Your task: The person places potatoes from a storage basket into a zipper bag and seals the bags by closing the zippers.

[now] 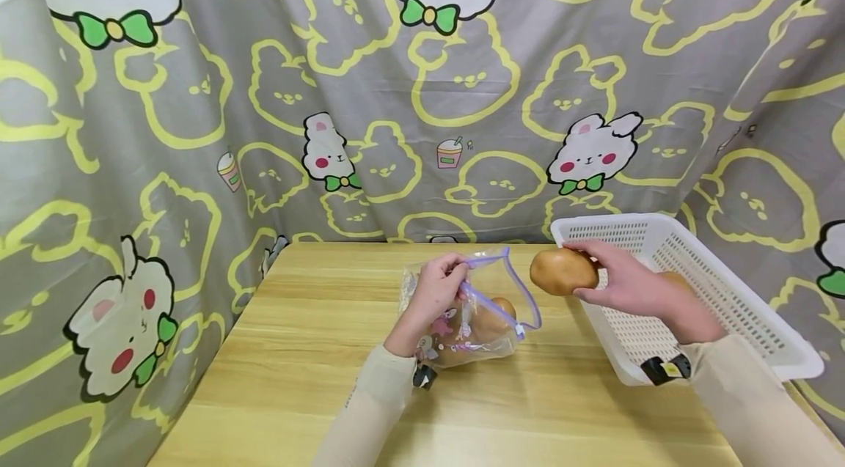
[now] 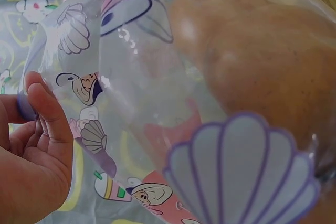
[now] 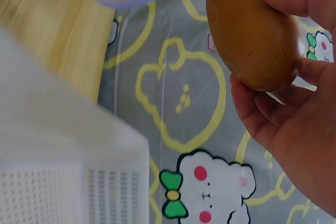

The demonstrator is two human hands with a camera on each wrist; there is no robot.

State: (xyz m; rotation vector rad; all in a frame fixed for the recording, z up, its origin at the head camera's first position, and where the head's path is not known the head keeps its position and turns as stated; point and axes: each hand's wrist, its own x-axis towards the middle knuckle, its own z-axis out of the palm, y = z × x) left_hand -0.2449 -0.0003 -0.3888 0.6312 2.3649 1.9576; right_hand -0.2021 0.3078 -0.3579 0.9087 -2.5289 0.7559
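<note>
My left hand [image 1: 436, 287] pinches the purple rim of a clear zip bag [image 1: 475, 350] printed with shells and sea figures. Its mouth gapes toward the right. Inside the bag lie brown potatoes [image 1: 494, 317], which fill much of the left wrist view behind the plastic [image 2: 262, 51]. My right hand [image 1: 620, 280] grips another potato [image 1: 561, 271] between thumb and fingers, above the table just right of the bag's mouth. In the right wrist view this potato [image 3: 254, 30] shows smooth skin with dark specks.
A white perforated plastic basket [image 1: 746, 298] stands at the right of the wooden table [image 1: 297, 350]. Behind my right wrist, a potato [image 1: 676, 280] shows partly in it. A grey curtain [image 1: 370, 93] with cartoon animals hangs behind the table and at both sides.
</note>
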